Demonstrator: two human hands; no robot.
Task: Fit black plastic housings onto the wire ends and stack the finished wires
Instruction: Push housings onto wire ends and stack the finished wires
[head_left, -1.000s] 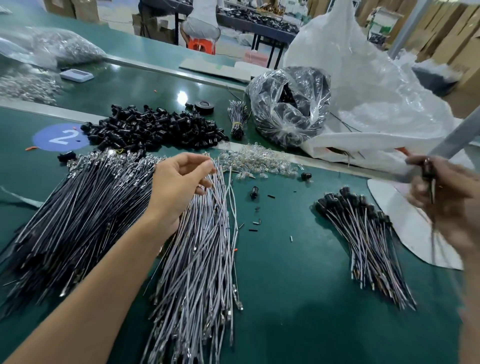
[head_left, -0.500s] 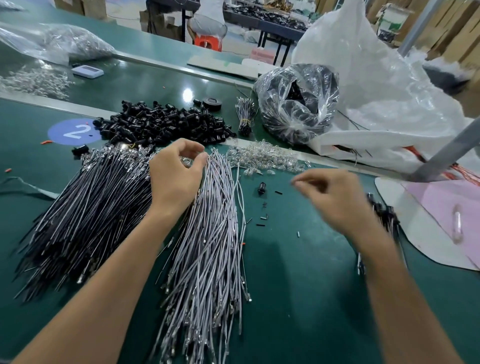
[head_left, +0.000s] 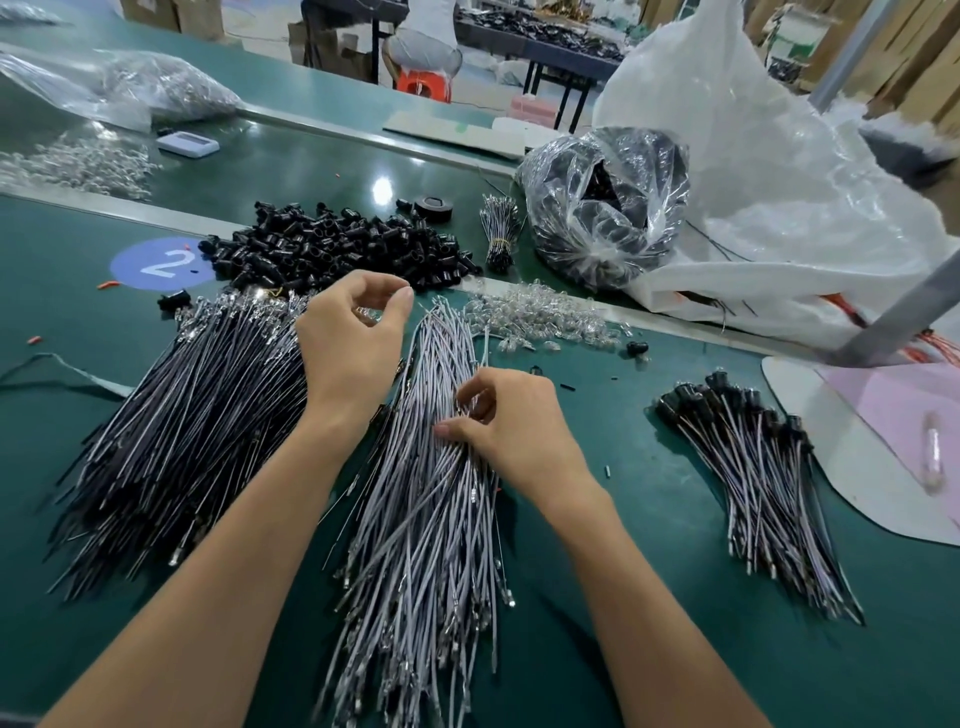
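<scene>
A heap of black plastic housings (head_left: 337, 249) lies at the back of the green table. In front of it are a pile of dark wires (head_left: 182, 441) on the left and a pile of grey wires (head_left: 426, 545) in the middle. Finished wires with black housings (head_left: 753, 457) are stacked on the right. My left hand (head_left: 353, 348) hovers between the tops of the two piles, its thumb and forefinger curled close together; I cannot make out anything between them. My right hand (head_left: 514, 431) rests on the grey pile and pinches at a grey wire.
Small clear parts (head_left: 540, 317) are scattered behind the grey pile. A clear bag of black parts (head_left: 602, 208) and a big white bag (head_left: 779, 182) stand at the back right. A grey metal bar (head_left: 909, 312) slants over a white sheet (head_left: 841, 467). A banded wire bundle (head_left: 498, 228) lies beside the housings.
My right hand has swung from the far right, where it held a finished wire, across to the grey pile. My left hand has stayed at the tops of the piles.
</scene>
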